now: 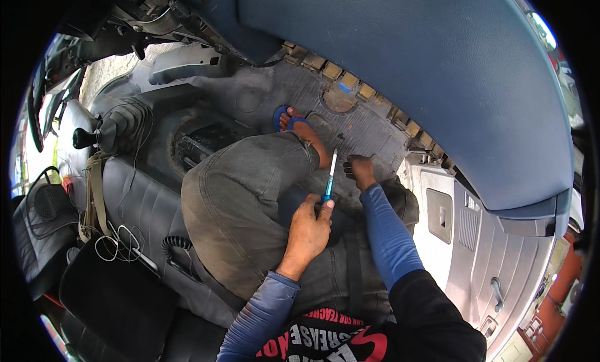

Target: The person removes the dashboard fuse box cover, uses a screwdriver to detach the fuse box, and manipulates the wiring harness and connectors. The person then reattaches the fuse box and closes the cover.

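My left hand (310, 231) grips a screwdriver (331, 181) with a teal handle and pale shaft, its tip pointing up the picture. Just right of the shaft, my right hand (359, 170) hangs low over the ribbed floor mat (375, 134) with its fingers curled; anything inside them is too small to make out. Beyond the screwdriver's tip a small dark object (340, 136) lies on the mat. My bare foot (292, 119) in a blue flip-flop rests on the floor, left of both hands.
A blue dashboard panel (425, 74) overhangs a row of yellowish connectors (351, 82). A gear lever (84, 138) stands at the left beside grey seats (156, 212) with loose white cables (119, 243). A pale door (475, 268) bounds the right side.
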Available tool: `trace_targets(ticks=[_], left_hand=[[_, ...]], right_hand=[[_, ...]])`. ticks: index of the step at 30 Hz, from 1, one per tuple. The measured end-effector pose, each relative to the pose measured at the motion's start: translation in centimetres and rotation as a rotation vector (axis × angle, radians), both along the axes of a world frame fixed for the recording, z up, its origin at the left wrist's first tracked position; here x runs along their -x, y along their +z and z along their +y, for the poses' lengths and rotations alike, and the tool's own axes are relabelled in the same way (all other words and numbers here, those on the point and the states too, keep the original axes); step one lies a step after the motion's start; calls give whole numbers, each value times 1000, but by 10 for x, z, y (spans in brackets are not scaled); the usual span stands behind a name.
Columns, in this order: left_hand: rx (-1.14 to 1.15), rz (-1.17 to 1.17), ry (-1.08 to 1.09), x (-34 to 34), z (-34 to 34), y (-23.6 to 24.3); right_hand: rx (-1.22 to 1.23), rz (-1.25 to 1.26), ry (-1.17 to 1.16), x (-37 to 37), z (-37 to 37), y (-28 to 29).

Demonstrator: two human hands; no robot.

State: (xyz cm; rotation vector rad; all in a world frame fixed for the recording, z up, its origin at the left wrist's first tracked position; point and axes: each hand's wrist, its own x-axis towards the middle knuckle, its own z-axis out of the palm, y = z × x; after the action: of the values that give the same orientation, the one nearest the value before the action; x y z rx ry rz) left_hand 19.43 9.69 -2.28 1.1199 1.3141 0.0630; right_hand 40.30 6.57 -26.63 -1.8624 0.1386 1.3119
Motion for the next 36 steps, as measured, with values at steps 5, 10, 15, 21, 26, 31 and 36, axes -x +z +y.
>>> trace_targets(ticks=[5,10,15,21,26,31,36], left_hand=[[-162,70,-105,-14,4,-13],[-499,34,-470,-47,-15,-31],[-148,-338,11,-73,60,-32],[408,-1098,631,-140,152,-19],[367,-1110,649,-151,177,-33],[400,-1180,643,-151,173,-33],[357,-1124,651,-150,177,-22]], right_hand=[[-227,223,171,22,-34,136],[-443,277,-33,46,-64,182],[-140,80,10,5,-53,144],[139,-100,70,-22,-56,-9],[141,-98,111,-10,-54,-26],[27,-131,118,-26,-61,3],[-208,-114,-151,-51,-85,100]])
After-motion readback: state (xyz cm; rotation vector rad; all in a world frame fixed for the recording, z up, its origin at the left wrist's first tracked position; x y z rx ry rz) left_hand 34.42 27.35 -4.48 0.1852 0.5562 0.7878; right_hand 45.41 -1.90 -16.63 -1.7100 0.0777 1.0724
